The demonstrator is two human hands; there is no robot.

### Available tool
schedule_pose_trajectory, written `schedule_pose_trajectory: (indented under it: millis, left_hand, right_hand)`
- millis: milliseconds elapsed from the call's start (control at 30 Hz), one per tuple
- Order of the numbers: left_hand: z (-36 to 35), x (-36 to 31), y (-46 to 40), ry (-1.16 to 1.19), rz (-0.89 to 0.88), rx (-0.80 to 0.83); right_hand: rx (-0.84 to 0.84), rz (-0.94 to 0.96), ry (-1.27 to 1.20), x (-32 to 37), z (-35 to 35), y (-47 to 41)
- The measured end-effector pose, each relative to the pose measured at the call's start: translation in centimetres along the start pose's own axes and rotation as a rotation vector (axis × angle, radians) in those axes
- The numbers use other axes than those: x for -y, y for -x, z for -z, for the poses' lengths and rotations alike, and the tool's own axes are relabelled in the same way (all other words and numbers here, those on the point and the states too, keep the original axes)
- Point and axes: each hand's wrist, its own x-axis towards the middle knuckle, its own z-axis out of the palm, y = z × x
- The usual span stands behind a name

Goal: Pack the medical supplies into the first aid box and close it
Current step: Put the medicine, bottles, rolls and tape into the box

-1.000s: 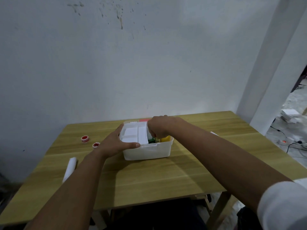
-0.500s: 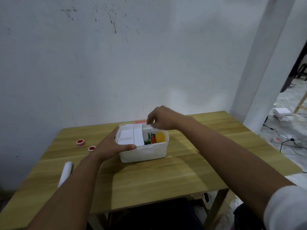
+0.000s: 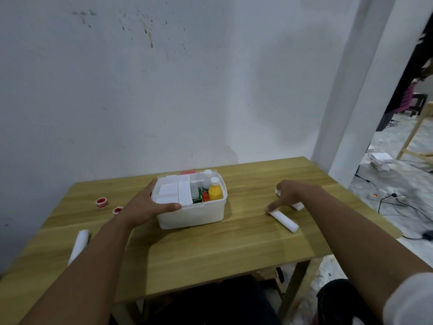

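The white first aid box (image 3: 194, 214) stands open in the middle of the wooden table (image 3: 210, 249). Inside it are a white divider tray, a yellow bottle (image 3: 215, 190), a white bottle (image 3: 207, 177), a small red item and a green pack. My left hand (image 3: 147, 205) grips the box's left front rim, thumb along the edge. My right hand (image 3: 289, 194) is to the right of the box, fingers spread, fingertips touching the end of a white gauze roll (image 3: 284, 218) lying on the table. A second white roll (image 3: 297, 205) lies partly hidden behind that hand.
Two small red-and-white tape rolls (image 3: 102, 202) (image 3: 117, 210) sit left of the box. Another white roll (image 3: 78, 245) lies near the table's left front edge. A red object (image 3: 187, 172) shows behind the box. The wall is just behind the table; cables lie on the floor at right.
My right hand has left the box and moved right and down to the white roll on the table. My left hand has kept its hold on the box.
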Motion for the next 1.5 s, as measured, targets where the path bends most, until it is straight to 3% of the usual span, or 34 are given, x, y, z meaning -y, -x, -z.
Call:
schedule_pose_trajectory:
  millis: [200, 433, 733, 900, 1133, 1500]
  left_hand:
    - [0.1, -0.2, 0.1, 0.003, 0.009, 0.002]
    - [-0.1, -0.5, 0.4, -0.002, 0.027, -0.002]
    - [0.1, -0.6, 0.4, 0.004, 0.016, 0.026]
    - [-0.1, -0.4, 0.5, 0.026, 0.011, -0.019]
    - [0.0, -0.6, 0.6, 0.013, 0.008, -0.004]
    - [-0.1, -0.9, 0.9, 0.001, 0.008, 0.003]
  right_hand:
    - [0.034, 0.007, 0.150, 1.8, 0.6, 0.7]
    - [-0.014, 0.066, 0.124, 5.4, 0.1, 2.0]
    - [-0.151, 0.324, -0.738, 10.8, 6.3, 4.4]
    - [-0.206, 0.357, -0.977, 14.6, 4.7, 4.7]
    - [-0.664, 0.408, -0.710, 16.4, 0.5, 4.8]
    - [-0.731, 0.566, -0.517, 15.2, -4.1, 5.1]
